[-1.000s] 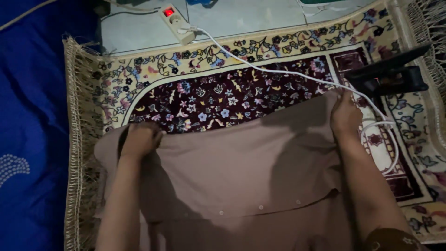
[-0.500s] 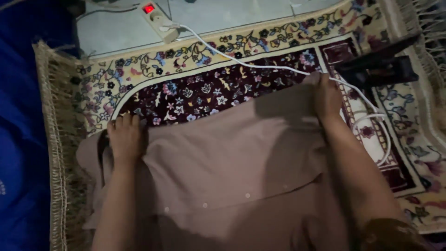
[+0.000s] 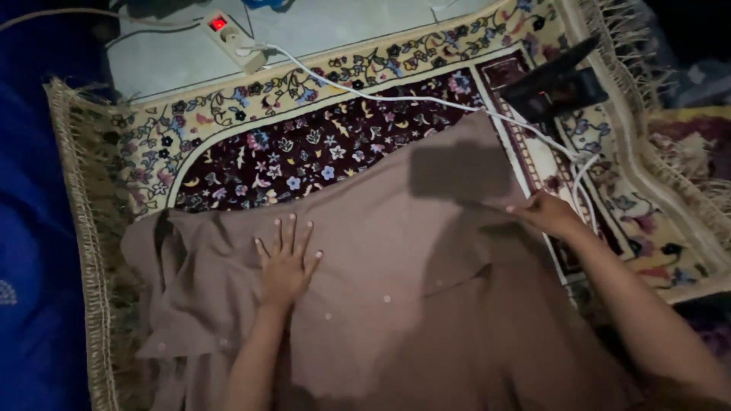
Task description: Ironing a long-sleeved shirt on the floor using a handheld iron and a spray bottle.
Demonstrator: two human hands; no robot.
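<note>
Now, rug [image 3: 251,106]: floral, fringed, under everything.
Garment [image 3: 396,251]: brown buttoned cloth lies near me, mid-smoothing, I judge.
Left hand [image 3: 285,262]: spread flat, pressing it.
Right hand [image 3: 544,213]: pinching its right edge.
Next: I'd tug that edge taut.

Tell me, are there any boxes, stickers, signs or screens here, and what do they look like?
None that I can see: no boxes, labels, signs or screens.
The nearest thing is the red light on the pale, oblong power strip, lying on the tiled floor above the flowery rug.
</note>
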